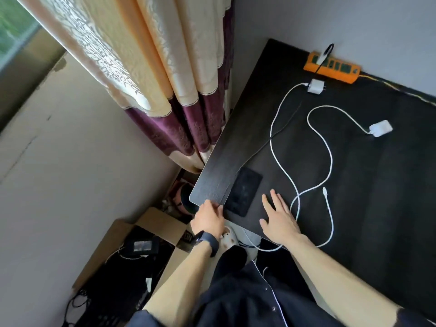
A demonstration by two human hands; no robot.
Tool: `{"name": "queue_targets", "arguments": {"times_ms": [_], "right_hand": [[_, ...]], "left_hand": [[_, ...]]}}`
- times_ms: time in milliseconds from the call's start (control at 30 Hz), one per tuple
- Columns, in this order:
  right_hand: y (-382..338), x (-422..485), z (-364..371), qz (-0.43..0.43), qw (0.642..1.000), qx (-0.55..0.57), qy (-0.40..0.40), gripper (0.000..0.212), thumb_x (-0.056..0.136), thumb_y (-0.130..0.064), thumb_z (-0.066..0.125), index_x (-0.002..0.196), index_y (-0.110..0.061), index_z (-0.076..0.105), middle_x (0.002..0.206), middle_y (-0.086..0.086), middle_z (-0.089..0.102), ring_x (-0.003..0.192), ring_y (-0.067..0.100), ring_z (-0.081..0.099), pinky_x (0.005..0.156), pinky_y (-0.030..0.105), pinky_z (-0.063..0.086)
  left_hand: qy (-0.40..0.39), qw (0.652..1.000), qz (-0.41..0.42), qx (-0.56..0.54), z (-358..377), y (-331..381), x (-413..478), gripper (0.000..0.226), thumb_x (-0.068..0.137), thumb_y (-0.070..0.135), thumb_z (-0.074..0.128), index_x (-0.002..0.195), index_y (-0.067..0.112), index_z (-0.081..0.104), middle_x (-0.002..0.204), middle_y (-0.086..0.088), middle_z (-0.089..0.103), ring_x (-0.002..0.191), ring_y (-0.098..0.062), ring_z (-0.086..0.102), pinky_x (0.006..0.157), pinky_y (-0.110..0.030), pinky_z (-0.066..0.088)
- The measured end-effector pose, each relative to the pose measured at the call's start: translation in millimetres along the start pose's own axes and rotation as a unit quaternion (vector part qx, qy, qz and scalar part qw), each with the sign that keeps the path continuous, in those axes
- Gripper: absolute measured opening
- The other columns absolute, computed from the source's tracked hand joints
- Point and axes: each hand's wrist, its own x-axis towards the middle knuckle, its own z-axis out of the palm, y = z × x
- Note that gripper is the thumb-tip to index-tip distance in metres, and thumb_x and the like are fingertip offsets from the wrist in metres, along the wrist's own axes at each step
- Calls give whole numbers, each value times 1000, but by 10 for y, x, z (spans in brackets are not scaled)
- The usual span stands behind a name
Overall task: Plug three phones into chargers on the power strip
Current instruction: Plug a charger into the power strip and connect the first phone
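Observation:
A black phone (pixel 245 191) lies face up near the front left corner of the dark desk (pixel 377 185), with a black cable (pixel 286 126) running from its far end to a white charger (pixel 323 55) plugged into the orange power strip (pixel 332 68) by the wall. My left hand (pixel 208 218) rests on the desk's front edge just left of the phone, holding nothing. My right hand (pixel 278 214) lies flat on the desk just right of the phone, fingers spread. Two unplugged white chargers (pixel 315 86) (pixel 380 128) lie on the desk with their white cables (pixel 328 161).
A patterned curtain (pixel 165 79) hangs left of the desk. On the floor below the desk's corner stands an open cardboard box (pixel 151 232) with a black adapter and cords. One white cable loops over the desk's front edge near my right wrist.

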Motion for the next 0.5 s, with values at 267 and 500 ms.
{"name": "queue_targets", "arguments": {"times_ms": [267,500], "right_hand": [[-580,-465,-214,-37,940,334,-62,57,83,-41,71,138,-41,53,125,-16,60,89,-1,65,80,18,46],[-528,-825,-84,-89,959,264,-51,26,97,-53,43,88,-32,55,62,-13,59,57,0,47,58,26,38]], "left_hand": [[-229,871,-110,-421,-850,539,-195,31,84,35,74,57,20,67,53,6,53,44,-10,47,50,-24,32],[-199,779,-118,-583,-1302,557,-155,12,88,28,71,82,22,63,50,12,53,42,-2,46,47,-16,35]]}}
